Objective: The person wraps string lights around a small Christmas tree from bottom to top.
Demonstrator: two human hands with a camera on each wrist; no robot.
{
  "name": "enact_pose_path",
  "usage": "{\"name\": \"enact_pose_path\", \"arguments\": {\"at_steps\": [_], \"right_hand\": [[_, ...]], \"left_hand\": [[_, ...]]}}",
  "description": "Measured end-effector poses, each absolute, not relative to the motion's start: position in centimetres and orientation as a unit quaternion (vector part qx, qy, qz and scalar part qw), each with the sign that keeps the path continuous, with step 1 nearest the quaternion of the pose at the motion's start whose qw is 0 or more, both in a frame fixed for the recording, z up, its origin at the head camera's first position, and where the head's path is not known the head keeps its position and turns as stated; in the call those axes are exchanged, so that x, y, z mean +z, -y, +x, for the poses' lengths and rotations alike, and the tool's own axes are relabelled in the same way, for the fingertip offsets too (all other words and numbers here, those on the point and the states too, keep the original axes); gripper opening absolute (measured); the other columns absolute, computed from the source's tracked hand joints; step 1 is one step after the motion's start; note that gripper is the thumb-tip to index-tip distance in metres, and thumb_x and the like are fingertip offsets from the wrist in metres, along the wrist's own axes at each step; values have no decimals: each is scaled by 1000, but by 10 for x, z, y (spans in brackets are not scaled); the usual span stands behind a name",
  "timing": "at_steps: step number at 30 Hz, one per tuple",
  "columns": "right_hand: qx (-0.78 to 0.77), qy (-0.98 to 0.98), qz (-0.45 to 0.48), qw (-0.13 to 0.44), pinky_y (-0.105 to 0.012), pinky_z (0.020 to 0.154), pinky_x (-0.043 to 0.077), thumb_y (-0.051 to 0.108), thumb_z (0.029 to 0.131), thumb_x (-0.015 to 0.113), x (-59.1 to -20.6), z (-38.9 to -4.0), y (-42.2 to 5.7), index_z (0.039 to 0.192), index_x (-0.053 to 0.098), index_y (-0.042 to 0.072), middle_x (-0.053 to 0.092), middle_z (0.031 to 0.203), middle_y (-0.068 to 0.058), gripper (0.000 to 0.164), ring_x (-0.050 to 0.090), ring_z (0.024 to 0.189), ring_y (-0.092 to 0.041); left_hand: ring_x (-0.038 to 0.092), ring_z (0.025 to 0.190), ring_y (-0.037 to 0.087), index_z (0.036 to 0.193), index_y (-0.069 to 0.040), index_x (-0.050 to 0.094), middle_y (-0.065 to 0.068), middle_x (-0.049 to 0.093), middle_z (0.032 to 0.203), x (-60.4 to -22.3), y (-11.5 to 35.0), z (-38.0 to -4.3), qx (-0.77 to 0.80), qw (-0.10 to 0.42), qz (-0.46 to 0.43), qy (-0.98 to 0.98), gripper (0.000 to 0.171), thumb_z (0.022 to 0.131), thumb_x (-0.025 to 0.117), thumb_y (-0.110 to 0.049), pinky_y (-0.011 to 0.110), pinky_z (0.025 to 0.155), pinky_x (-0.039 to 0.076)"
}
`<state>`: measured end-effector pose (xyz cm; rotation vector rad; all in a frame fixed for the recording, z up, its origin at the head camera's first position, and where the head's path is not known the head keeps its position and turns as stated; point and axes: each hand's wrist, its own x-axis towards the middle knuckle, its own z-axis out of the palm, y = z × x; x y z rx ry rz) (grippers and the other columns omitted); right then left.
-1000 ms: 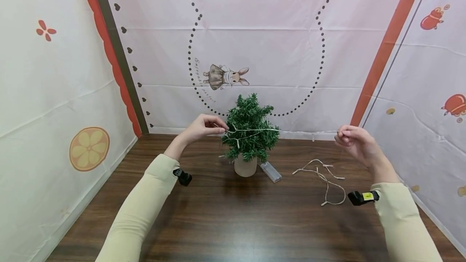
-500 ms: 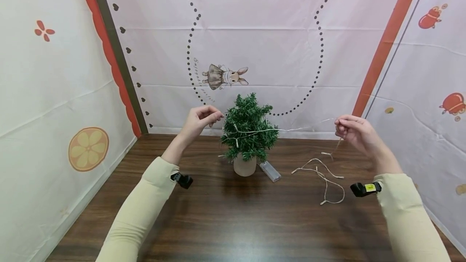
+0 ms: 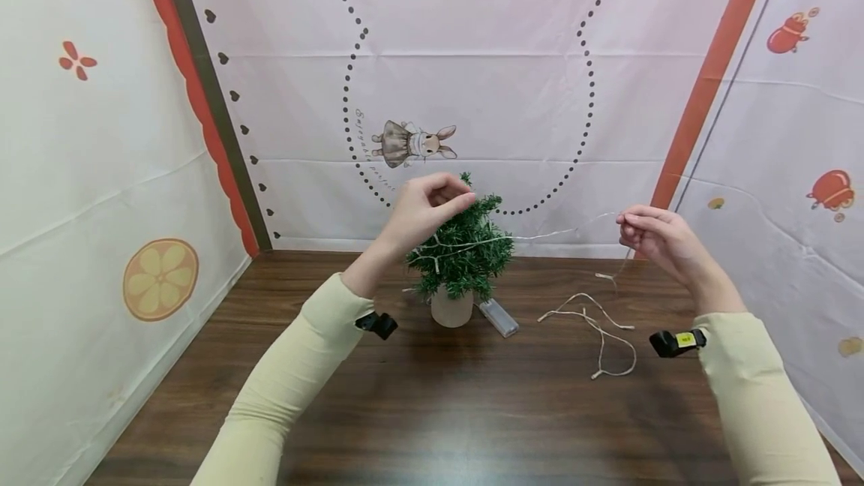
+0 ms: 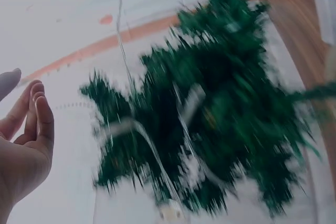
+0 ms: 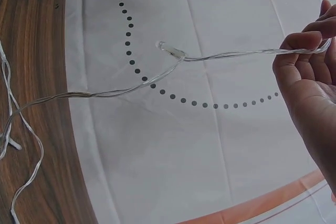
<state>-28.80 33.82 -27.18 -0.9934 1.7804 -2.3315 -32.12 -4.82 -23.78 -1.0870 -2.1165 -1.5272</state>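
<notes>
A small green artificial Christmas tree stands upright in a pale pot. White string lights wrap its front, and their wire stretches right through the air. My right hand pinches that wire between thumb and fingers, with a bulb on the part hanging below. Over the upper left of the tree is my left hand, holding nothing and overlapping the branches in the head view. In the left wrist view, the fingers are loosely bent beside the blurred tree.
A clear battery box lies on the wooden table just right of the pot. The loose tail of the lights curls on the tabletop to the right. A printed cloth backdrop rises behind the tree.
My left hand has let go of the wire at the tree's left side and moved up and right, over its upper part. My right hand has risen slightly with the wire, which now sags more.
</notes>
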Motion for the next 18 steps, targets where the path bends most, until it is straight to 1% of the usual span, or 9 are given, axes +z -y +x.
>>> {"name": "enact_pose_path", "arguments": {"at_steps": [3, 6, 7, 13, 18], "right_hand": [[-753, -576, -319, 19, -22, 72, 50, -2, 100, 37, -270, -288, -336, 99, 68, -2, 65, 84, -5, 31, 57, 75, -11], [-750, -578, -321, 16, -22, 72, 50, -2, 100, 37, -269, -288, -335, 99, 67, -2, 63, 83, -5, 30, 56, 75, -12], [-748, -580, -321, 15, -22, 72, 50, -3, 100, 37, -269, -288, -335, 99, 67, -2, 63, 83, -5, 30, 56, 75, -12], [-740, -588, -325, 17, -22, 72, 50, -3, 100, 36, -268, -290, -334, 99, 66, -2, 62, 83, -4, 30, 55, 75, -11], [-736, -593, -325, 15, -22, 72, 50, -2, 100, 37, -269, -292, -332, 98, 67, 0, 62, 82, -3, 30, 55, 74, -10]], "left_hand": [[63, 72, 25, 95, -15, 69, 2, 69, 84, -232, 28, -322, -532, 151, -396, 733, 16, 88, 68, -29, 27, 64, 52], [65, 73, 15, 97, -14, 70, -1, 70, 87, -228, 9, -322, -525, 140, -409, 733, 18, 89, 68, -30, 28, 68, 54], [65, 74, 13, 98, -14, 69, -1, 70, 89, -227, 3, -322, -522, 133, -412, 735, 18, 89, 67, -29, 28, 69, 54], [64, 80, 10, 102, -11, 69, 1, 71, 93, -224, -34, -326, -509, 94, -413, 749, 20, 88, 68, -27, 22, 74, 53], [64, 82, 9, 105, -10, 70, 2, 71, 96, -227, -60, -327, -496, 54, -404, 767, 23, 88, 69, -25, 17, 75, 51]]}}
